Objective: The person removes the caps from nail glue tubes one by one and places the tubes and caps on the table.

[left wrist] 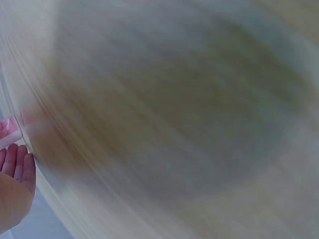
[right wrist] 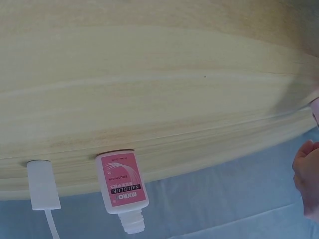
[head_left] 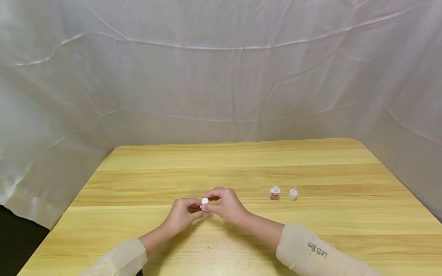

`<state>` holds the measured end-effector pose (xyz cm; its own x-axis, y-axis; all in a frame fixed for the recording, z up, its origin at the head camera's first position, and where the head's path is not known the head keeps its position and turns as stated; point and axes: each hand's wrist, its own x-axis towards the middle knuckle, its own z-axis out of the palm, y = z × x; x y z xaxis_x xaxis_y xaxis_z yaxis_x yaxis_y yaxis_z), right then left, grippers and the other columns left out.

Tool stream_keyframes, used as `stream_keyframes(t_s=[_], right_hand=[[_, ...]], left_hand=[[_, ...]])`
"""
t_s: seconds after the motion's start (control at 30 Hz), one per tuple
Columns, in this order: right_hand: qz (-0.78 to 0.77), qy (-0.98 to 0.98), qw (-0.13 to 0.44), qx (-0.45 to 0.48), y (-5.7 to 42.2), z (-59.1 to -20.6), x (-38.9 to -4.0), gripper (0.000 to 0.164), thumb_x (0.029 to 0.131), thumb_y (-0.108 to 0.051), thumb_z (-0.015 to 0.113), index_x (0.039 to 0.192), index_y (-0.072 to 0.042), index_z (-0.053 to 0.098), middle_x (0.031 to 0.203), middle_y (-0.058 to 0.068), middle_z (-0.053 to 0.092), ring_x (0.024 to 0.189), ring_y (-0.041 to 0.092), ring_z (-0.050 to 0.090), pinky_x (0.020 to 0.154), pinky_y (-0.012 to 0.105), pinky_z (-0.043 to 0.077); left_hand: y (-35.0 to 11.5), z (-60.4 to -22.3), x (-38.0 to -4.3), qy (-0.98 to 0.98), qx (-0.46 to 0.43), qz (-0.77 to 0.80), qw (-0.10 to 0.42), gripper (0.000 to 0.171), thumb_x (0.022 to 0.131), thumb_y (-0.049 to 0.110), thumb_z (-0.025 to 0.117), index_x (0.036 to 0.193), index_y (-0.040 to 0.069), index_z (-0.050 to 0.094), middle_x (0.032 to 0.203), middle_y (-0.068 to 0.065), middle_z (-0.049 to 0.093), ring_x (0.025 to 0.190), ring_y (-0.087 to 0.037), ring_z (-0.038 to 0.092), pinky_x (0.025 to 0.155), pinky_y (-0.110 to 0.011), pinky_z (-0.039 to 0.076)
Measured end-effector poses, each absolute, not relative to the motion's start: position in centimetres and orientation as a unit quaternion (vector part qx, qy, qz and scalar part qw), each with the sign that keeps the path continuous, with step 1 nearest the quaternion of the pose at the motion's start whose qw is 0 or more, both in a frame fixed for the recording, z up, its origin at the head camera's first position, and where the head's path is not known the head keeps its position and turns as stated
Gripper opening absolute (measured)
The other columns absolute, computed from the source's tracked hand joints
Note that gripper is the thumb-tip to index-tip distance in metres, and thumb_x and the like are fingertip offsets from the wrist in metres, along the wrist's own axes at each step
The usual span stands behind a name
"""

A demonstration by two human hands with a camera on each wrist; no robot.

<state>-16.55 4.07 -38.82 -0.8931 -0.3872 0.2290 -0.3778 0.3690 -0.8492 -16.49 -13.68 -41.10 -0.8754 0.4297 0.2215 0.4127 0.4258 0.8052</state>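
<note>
I see soft, even light with faint shadows; my left wrist view is smeared by motion blur.

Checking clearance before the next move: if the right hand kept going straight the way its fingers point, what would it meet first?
The right hand points left, so it would first meet the small white cap and the left hand, which it practically touches already.

Pink nail-glue bottle stands uncapped at 3 o'clock on wooden table, its white brush cap just beside; white sheet behind.
</note>
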Motion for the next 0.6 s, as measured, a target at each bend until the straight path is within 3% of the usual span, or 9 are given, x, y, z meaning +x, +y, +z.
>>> stream_keyframes(t_s=[0.6], right_hand=[[-0.529,0.818,-0.023,-0.224,3.76,-39.14,-16.36,0.010,0.079,-0.010,0.074,0.086,-0.003,0.070,0.089,0.007,0.070,0.085,0.016,0.063,0.079,0.026,0.053]], left_hand=[[-13.70,-41.18,-16.57,0.847,0.251,0.468,0.002,0.014,0.079,0.011,0.072,0.088,0.000,0.072,0.086,-0.013,0.072,0.076,-0.017,0.069,0.068,-0.015,0.055]])
